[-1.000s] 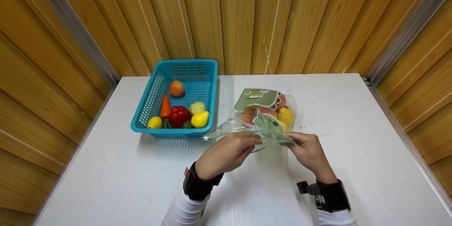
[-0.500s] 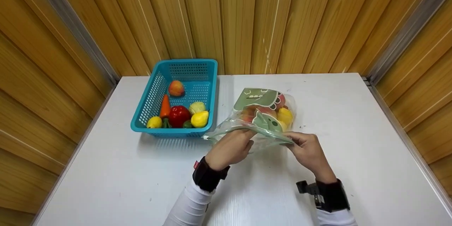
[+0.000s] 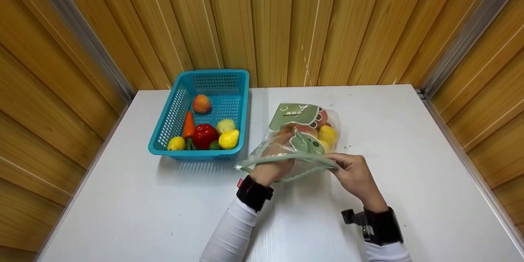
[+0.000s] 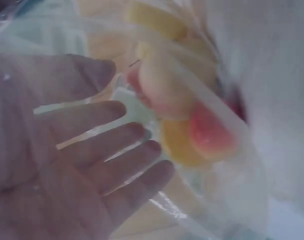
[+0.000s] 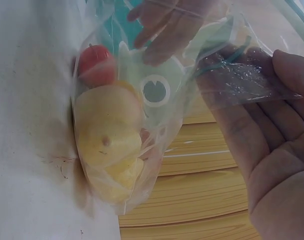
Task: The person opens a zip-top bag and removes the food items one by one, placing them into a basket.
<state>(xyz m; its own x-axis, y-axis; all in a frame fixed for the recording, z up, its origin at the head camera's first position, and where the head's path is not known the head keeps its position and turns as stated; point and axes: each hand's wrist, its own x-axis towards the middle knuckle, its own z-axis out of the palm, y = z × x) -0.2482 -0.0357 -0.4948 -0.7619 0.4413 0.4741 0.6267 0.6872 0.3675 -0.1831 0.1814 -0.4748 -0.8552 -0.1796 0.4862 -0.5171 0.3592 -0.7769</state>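
A clear zip bag (image 3: pixel 305 143) with green cartoon prints lies on the white table, its mouth toward me. Inside it are yellow fruit (image 3: pixel 327 134) and red-and-yellow fruit (image 5: pixel 97 65), partly covered by the print. My left hand (image 3: pixel 277 157) reaches through the mouth into the bag. In the left wrist view its fingers (image 4: pixel 127 140) are straight and spread, holding nothing, near the fruit. At the right end of the mouth, my right hand (image 3: pixel 355 176) pinches the bag's edge between thumb and fingers.
Left of the bag stands a blue basket (image 3: pixel 198 152) holding a peach (image 3: pixel 202 103), a carrot (image 3: pixel 188 125), a red pepper (image 3: pixel 205 136), a yellow pear (image 3: pixel 229 139), a lemon (image 3: pixel 176 143) and greens. A wood-patterned wall (image 3: pixel 270 24) rises behind the table.
My left hand has moved from the bag's rim forward through the mouth and deep into the bag. The right hand keeps its pinch on the edge. The basket has not moved.
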